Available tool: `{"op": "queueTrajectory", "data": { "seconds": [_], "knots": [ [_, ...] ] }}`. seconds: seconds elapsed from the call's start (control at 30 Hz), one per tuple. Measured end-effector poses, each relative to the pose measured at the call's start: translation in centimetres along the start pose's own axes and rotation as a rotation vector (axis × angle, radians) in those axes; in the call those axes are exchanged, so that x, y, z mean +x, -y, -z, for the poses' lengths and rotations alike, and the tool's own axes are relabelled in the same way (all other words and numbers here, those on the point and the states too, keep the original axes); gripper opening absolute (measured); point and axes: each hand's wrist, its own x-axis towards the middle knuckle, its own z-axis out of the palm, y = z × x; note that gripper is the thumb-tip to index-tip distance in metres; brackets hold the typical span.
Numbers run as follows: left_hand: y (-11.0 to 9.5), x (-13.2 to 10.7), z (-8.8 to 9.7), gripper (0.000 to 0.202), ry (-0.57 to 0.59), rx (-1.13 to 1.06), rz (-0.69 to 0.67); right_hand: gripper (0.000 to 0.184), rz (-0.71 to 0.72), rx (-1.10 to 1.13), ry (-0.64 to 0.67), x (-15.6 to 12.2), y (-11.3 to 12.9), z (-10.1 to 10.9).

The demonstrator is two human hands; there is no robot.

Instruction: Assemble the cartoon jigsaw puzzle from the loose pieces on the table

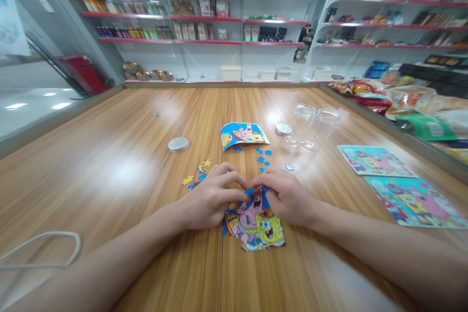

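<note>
A partly joined jigsaw puzzle (261, 229) with cartoon figures lies flat on the wooden table in front of me. My left hand (215, 195) is bent over its upper left side, thumb and index fingertips closed around a blue puzzle piece (249, 192) at the top edge. From the other side my right hand (287, 196) curls over the upper right corner, its fingertips pressed on the blue part there and partly hiding it. Loose yellow and blue pieces (188, 180) lie beyond my left hand. More blue pieces (261, 159) are scattered past my right hand.
A curled picture card (244, 135) stands behind the pieces. Silver lids (179, 144) and two clear jars (325, 129) are farther back. Two printed picture sheets (376, 161) lie at right, a white cable (76, 243) at left. Snack bags (395, 92) border the table's right side.
</note>
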Motion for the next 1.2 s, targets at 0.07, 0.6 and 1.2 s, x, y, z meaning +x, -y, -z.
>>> {"op": "queueTrajectory", "data": {
  "seconds": [0.07,0.6,1.2],
  "knots": [
    [0.4,-0.1,0.2,0.048,-0.059,0.017,0.028,0.040,-0.003,-0.001,-0.051,0.1,-0.2,0.2],
    [0.6,0.0,0.4,0.049,0.036,0.168,-0.025,0.022,0.014,-0.025,0.018,-0.3,0.4,-0.3],
    [2.6,-0.6,0.2,0.036,-0.225,0.313,0.395,0.045,-0.306,-0.282,-0.117,0.0,-1.1,0.4]
  ]
}}
